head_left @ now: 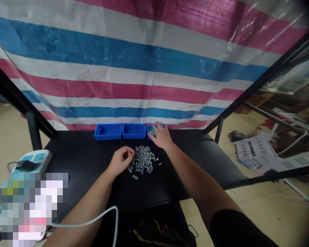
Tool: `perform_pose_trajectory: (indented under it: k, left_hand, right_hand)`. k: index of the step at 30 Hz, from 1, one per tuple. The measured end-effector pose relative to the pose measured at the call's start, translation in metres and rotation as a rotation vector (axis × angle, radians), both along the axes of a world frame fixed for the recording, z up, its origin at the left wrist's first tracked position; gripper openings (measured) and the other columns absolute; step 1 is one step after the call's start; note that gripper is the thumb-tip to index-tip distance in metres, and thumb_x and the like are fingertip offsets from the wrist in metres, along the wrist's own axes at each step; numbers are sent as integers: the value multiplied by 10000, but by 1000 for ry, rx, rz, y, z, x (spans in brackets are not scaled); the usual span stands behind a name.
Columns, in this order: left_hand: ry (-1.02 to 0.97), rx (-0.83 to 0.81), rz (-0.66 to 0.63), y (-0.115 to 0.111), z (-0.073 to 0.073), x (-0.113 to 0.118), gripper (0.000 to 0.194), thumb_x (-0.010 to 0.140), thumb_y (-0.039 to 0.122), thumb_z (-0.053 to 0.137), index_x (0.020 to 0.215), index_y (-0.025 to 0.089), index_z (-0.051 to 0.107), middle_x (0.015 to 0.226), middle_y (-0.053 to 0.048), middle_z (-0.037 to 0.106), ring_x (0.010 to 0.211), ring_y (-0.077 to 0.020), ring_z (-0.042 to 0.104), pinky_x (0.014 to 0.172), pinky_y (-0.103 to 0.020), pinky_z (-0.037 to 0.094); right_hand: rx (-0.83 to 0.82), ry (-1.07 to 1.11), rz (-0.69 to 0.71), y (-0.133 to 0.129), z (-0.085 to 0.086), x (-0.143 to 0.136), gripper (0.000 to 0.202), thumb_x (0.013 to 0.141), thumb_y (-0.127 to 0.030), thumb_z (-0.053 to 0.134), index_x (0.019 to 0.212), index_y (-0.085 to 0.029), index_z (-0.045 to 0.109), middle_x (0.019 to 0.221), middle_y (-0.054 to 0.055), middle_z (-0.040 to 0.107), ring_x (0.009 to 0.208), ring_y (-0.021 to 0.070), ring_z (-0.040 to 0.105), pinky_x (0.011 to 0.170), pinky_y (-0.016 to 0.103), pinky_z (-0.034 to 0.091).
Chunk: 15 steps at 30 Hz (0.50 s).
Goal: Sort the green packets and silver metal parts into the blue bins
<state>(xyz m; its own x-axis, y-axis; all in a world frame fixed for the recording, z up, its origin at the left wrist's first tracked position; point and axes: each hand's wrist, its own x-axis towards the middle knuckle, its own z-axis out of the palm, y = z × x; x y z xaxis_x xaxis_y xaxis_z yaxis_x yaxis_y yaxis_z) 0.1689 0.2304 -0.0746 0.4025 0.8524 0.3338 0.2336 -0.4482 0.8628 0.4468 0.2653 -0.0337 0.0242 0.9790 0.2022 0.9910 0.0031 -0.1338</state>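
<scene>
A pile of small grey metal parts lies on the black table. At its left edge is my left hand, fingers curled and pressed together; what they hold, if anything, is too small to name. My right hand reaches over the right blue bin, its fingers spread and nothing seen in them. Small green items show inside that bin, partly covered by the hand. The middle blue bin and the left blue bin stand beside it in a row.
Striped sheeting hangs behind the black table. A white power strip with a black plug sits at the left edge. A white cable crosses near my left forearm. Printed papers lie beyond the frame at right.
</scene>
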Motion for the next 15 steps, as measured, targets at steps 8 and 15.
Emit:
perform_pose_trajectory:
  k: [8, 15]
  left_hand:
    - [-6, -66, 172, 7, -4, -4, 172, 918, 334, 609, 930, 188, 701, 692, 12, 602, 643, -135, 549, 619, -241, 417]
    - [72, -10, 279, 14, -11, -9, 143, 896, 301, 612, 930, 198, 705, 756, -9, 635, 714, -161, 589, 663, -265, 447]
  right_hand:
    - [-251, -37, 21, 15, -12, 11, 905, 995, -698, 346, 1585, -12, 342, 1682, 244, 207, 1571, 371, 216, 1264, 480, 209]
    - [86, 117, 37, 2, -17, 10, 675, 1006, -575, 457, 1538, -159, 445, 1656, 174, 333, 1556, 383, 243, 1243, 662, 107]
